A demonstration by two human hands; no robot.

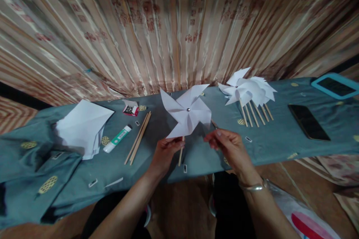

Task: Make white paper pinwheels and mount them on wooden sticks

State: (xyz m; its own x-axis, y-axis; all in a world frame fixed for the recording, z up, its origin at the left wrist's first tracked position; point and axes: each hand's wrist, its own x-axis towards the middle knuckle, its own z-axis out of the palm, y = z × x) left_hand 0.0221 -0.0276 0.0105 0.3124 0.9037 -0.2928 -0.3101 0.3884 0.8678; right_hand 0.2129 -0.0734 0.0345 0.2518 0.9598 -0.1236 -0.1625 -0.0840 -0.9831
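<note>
My left hand [167, 152] is closed around the wooden stick of a white paper pinwheel [183, 114]. The pinwheel stands upright over the table, and a silver pin head shows at its centre. Just right of the lower right blade is my right hand [228, 143], its fingers curled in with the tips close together. What those fingers hold, if anything, I cannot make out. Behind them pokes out the end of a thin dark object [214, 123], mostly hidden by the hand. A metal bangle [254, 187] circles the right wrist.
On the green cloth-covered table [168, 173], paper sheets [81, 127], a glue stick [117, 139], a small box of pins [131, 109] and wooden sticks [138, 138] lie left. Several pinwheels [249, 89], a phone [309, 122] and a blue-framed tablet [336, 86] lie right. A curtain [179, 26] hangs behind.
</note>
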